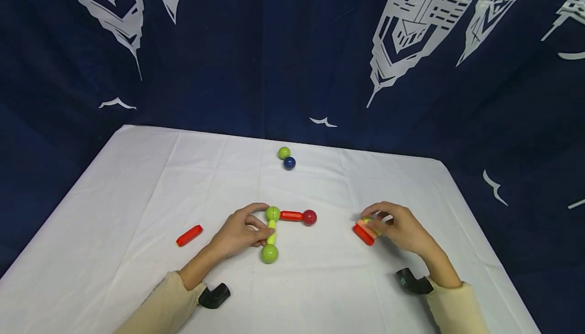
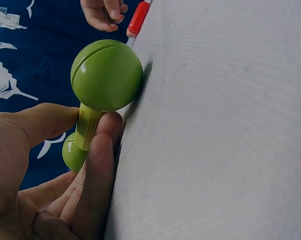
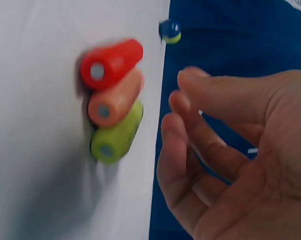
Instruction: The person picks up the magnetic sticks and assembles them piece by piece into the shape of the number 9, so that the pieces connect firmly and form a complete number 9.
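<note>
My left hand (image 1: 242, 227) pinches a yellow-green magnetic rod (image 1: 271, 235) between thumb and fingers. One green ball (image 1: 272, 213) caps the rod's far end and another green ball (image 1: 269, 254) its near end. From the far ball a red rod (image 1: 291, 215) runs right to a red ball (image 1: 310, 217). My right hand (image 3: 230, 150) hovers beside three rods lying side by side, its fingers loosely bent and holding nothing. These are a red rod (image 3: 113, 62), a salmon rod (image 3: 115, 100) and a lime rod (image 3: 116, 135), with grey discs in their ends.
A single red rod (image 1: 189, 235) lies left of my left hand. Farther back, a loose green ball (image 1: 284, 153) and a dark blue ball (image 1: 289, 163) sit together. White cloth covers the table (image 1: 137, 181); a navy printed curtain (image 1: 228, 70) hangs behind it.
</note>
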A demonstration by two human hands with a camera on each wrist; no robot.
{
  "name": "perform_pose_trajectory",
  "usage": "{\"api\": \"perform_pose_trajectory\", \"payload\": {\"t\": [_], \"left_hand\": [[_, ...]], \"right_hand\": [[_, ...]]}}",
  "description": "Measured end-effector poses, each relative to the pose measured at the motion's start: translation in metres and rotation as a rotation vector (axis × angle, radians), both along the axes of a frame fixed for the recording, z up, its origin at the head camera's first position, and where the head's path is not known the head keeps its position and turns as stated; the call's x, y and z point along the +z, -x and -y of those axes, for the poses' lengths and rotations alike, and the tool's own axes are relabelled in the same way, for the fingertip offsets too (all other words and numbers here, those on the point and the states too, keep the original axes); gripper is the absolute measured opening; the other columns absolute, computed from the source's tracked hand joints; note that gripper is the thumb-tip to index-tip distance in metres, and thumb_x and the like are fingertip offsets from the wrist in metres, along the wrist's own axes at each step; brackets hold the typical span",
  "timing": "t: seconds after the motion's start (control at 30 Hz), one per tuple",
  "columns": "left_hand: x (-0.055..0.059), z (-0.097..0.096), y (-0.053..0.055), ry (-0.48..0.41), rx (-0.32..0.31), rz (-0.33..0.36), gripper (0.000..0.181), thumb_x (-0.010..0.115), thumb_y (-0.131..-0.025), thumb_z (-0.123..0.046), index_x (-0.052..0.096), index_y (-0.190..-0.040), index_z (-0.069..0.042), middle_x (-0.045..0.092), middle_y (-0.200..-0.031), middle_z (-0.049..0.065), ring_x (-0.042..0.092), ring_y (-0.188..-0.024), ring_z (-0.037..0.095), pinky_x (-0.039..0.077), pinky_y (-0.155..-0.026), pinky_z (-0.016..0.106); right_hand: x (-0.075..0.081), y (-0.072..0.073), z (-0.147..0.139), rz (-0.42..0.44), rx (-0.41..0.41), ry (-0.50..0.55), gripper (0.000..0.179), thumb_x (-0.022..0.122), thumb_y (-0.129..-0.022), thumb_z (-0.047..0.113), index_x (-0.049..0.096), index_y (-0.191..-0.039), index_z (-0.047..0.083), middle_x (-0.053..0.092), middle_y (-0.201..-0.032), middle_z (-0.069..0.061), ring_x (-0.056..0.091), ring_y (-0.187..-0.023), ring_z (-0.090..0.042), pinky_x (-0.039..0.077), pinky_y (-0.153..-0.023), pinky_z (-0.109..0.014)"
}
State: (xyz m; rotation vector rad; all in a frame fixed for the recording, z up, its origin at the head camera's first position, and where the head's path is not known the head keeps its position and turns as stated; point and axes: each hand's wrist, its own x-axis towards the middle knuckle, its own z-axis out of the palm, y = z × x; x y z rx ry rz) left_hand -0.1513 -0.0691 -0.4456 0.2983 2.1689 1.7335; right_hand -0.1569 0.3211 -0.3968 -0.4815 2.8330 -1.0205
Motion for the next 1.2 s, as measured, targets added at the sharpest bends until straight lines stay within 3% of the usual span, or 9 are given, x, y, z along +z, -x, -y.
{"api": "perform_pose_trajectory", "payload": {"t": [0.17, 0.27, 0.43, 0.57, 0.67, 0.97, 1.2], "left_hand": [[0.001, 0.0, 0.0, 0.006, -0.012, -0.003, 0.065, 0.074, -0.089, -0.013, 0.044, -0.146, -0.002, 0.07, -0.093, 0.011, 0.069, -0.068, 0.016, 0.058, -0.065, 0.028], [0.003, 0.001, 0.001, 0.021, -0.049, 0.007, 0.068, 0.075, -0.09, -0.017, 0.042, -0.149, -0.01, 0.068, -0.098, 0.012, 0.069, -0.07, 0.016, 0.058, -0.066, 0.029], [0.005, 0.009, 0.003, 0.076, -0.192, -0.003, 0.075, 0.08, -0.086, -0.03, 0.042, -0.15, -0.024, 0.061, -0.109, 0.01, 0.069, -0.08, 0.018, 0.053, -0.081, 0.035], [0.005, 0.013, 0.005, 0.064, -0.31, -0.037, 0.071, 0.084, -0.081, -0.026, 0.05, -0.143, -0.021, 0.058, -0.111, 0.01, 0.07, -0.087, 0.018, 0.044, -0.093, 0.04], [0.006, 0.014, 0.005, 0.048, -0.349, -0.044, 0.069, 0.086, -0.079, -0.022, 0.053, -0.14, -0.017, 0.057, -0.11, 0.01, 0.07, -0.088, 0.018, 0.041, -0.095, 0.041], [0.005, 0.013, 0.004, 0.059, -0.367, -0.056, 0.071, 0.087, -0.077, -0.018, 0.053, -0.139, -0.013, 0.055, -0.111, 0.011, 0.065, -0.088, 0.018, 0.05, -0.079, 0.03], [0.004, 0.013, 0.002, 0.094, -0.361, -0.106, 0.055, 0.082, -0.082, -0.018, 0.06, -0.132, -0.013, 0.056, -0.111, 0.008, 0.064, -0.083, 0.015, 0.045, -0.087, 0.033]], "right_hand": [[-0.003, 0.006, -0.016, 0.107, 0.01, 0.051, 0.018, 0.07, -0.092, 0.007, 0.073, -0.109, 0.013, 0.066, -0.105, -0.007, 0.058, -0.092, -0.018, 0.052, -0.072, -0.027], [-0.007, 0.009, -0.022, 0.151, 0.014, 0.057, 0.02, 0.068, -0.092, 0.004, 0.071, -0.111, 0.01, 0.066, -0.103, -0.009, 0.058, -0.091, -0.018, 0.051, -0.071, -0.026], [-0.012, 0.01, -0.026, 0.187, 0.05, 0.079, 0.022, 0.067, -0.092, 0.002, 0.069, -0.113, 0.007, 0.065, -0.102, -0.012, 0.059, -0.088, -0.018, 0.051, -0.068, -0.025], [-0.013, 0.01, -0.026, 0.202, 0.051, 0.072, 0.024, 0.066, -0.091, 0.0, 0.069, -0.114, 0.008, 0.065, -0.107, -0.012, 0.058, -0.091, -0.019, 0.051, -0.07, -0.026], [-0.013, 0.009, -0.025, 0.204, 0.033, 0.05, 0.025, 0.066, -0.092, 0.0, 0.069, -0.114, 0.01, 0.065, -0.11, -0.011, 0.058, -0.093, -0.019, 0.051, -0.072, -0.025], [-0.011, 0.009, -0.022, 0.117, 0.048, -0.014, 0.025, 0.067, -0.092, 0.0, 0.069, -0.113, 0.011, 0.067, -0.112, -0.009, 0.059, -0.095, -0.02, 0.051, -0.076, -0.025], [-0.018, 0.01, -0.019, -0.029, 0.059, -0.064, 0.026, 0.067, -0.09, -0.005, 0.07, -0.112, 0.01, 0.068, -0.113, -0.01, 0.063, -0.095, -0.022, 0.053, -0.08, -0.028]]}}
